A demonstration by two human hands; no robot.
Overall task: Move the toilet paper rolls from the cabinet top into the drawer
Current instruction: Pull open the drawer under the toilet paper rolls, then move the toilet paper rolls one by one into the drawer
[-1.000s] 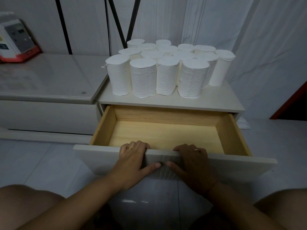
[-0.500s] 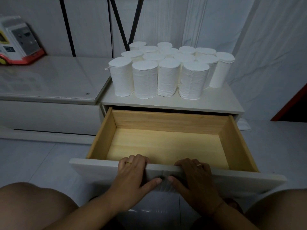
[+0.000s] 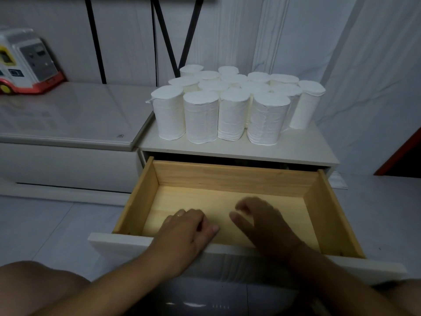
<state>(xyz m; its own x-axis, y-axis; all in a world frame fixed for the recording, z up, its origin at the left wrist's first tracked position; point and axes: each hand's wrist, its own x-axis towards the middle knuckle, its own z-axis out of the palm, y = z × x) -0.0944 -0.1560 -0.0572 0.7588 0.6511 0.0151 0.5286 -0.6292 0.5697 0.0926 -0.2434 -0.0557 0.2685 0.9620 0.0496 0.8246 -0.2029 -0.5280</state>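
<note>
Several white toilet paper rolls (image 3: 232, 103) stand upright in a tight cluster on the white cabinet top (image 3: 303, 149). Below them the wooden drawer (image 3: 227, 176) is pulled far out and holds nothing. My left hand (image 3: 184, 233) hovers over the drawer's white front edge with fingers loosely curled and nothing in it. Over the drawer's inside near the front, my right hand (image 3: 266, 224) is lifted with fingers spread and blurred by motion. Both hands are well short of the rolls.
A low white unit with a glossy top (image 3: 68, 115) adjoins the cabinet on the left, with a toy vehicle (image 3: 25, 65) at its back. White curtains hang behind. My bare knees (image 3: 41, 286) frame the bottom of the view over a pale tiled floor.
The drawer has come further out. Both hands have let go of its front edge and risen over the drawer, the right one forward and opening.
</note>
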